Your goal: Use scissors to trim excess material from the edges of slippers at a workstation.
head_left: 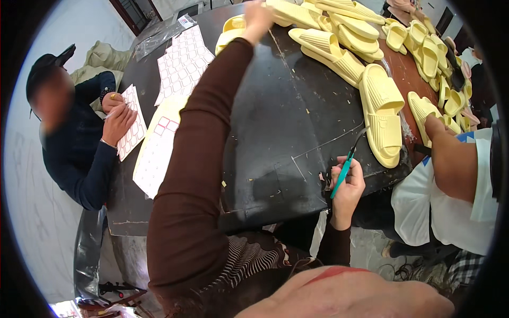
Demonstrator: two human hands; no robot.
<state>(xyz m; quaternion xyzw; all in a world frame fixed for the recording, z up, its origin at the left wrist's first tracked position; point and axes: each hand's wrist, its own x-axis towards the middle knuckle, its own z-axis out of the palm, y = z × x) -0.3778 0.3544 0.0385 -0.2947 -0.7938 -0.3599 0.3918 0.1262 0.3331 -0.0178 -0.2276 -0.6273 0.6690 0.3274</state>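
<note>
My left arm stretches across the dark table (270,169) to its far side. There my left hand (258,22), smeared by motion, is between a yellow slipper (230,33) and another yellow slipper (293,15); whether it grips either one cannot be made out. Close to the near edge, my right hand (349,185) is closed around a slim teal-handled tool (342,177) with a thin, dark, curved tip. Just beyond that tip lies a pair of yellow slippers (383,114), strap side up. More yellow slippers (331,53) lie behind the pair.
Sheets of red-outlined labels (183,63) lie at the left, beside a yellow-edged sheet (159,143). A person (79,122) there handles a label sheet (132,124). At right, another person's arm (450,159) reaches a yellow slipper (422,112). Small scraps dot the table.
</note>
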